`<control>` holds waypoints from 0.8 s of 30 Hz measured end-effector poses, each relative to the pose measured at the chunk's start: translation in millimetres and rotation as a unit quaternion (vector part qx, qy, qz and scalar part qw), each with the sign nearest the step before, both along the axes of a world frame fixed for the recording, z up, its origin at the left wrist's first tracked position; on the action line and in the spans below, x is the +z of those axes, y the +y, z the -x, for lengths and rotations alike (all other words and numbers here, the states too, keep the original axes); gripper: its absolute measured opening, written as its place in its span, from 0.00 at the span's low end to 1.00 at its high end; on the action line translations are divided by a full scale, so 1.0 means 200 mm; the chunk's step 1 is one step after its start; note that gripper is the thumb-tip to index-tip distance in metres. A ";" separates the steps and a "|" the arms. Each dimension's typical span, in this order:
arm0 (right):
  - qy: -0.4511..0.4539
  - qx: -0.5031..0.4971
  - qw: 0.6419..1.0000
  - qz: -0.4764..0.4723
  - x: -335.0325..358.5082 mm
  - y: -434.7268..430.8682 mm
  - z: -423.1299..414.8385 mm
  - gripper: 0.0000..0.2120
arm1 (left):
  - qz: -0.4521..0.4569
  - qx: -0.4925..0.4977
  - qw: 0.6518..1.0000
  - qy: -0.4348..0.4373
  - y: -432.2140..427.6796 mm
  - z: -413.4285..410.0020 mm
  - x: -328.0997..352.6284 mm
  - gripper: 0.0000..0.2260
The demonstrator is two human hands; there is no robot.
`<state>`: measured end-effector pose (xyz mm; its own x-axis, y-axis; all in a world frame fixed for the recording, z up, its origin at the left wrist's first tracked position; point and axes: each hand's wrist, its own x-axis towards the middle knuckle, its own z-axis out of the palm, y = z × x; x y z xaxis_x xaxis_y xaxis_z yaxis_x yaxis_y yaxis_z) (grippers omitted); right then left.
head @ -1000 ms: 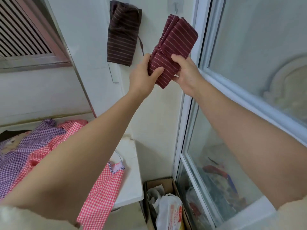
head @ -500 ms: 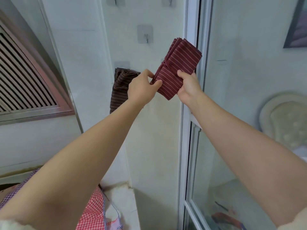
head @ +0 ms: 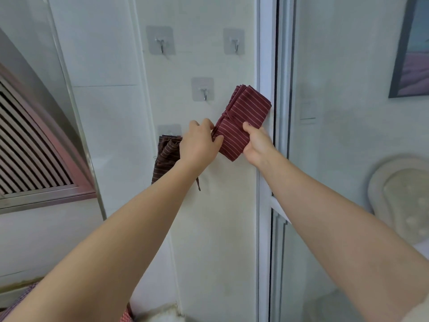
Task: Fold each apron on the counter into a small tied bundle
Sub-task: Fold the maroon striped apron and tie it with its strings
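A dark red striped apron, folded into a tied bundle [head: 241,122], is held up against the white wall. My left hand [head: 199,142] pinches its left edge near the tie, and my right hand [head: 257,142] grips its lower right side. Just above and left of the bundle an adhesive hook [head: 204,92] is stuck to the wall. A brown striped apron bundle [head: 166,156] hangs from a lower hook, partly hidden behind my left hand. A corner of checked aprons [head: 16,300] shows at the bottom left edge.
Two more adhesive hooks [head: 161,44] [head: 235,44] sit higher on the wall. A white door frame [head: 269,89] with glass runs down the right of the bundle. A louvred metal vent [head: 34,154] is on the left.
The view has tilted up, so the counter and checked aprons have almost left the frame. Both hands have kept hold of the red bundle, raising it toward the wall hooks.
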<state>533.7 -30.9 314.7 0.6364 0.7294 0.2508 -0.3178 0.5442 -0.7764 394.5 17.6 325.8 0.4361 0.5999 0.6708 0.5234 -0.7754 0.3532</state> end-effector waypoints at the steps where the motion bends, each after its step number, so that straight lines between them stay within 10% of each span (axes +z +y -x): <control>1: -0.004 -0.001 1.000 0.006 0.00 0.01 -0.01 0.17 | 0.002 -0.006 1.000 0.000 0.01 -0.01 0.00 0.19; 24: -0.080 -0.065 0.991 0.079 -0.18 0.08 -0.15 0.09 | 0.010 -0.014 1.000 -0.004 0.09 -0.23 -0.09 0.13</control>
<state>563.7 -15.9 279.5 0.6887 0.6823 0.2452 -0.1183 0.4395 -0.8904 440.9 35.9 307.3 0.4476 0.6012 0.6620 0.4981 -0.7824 0.3738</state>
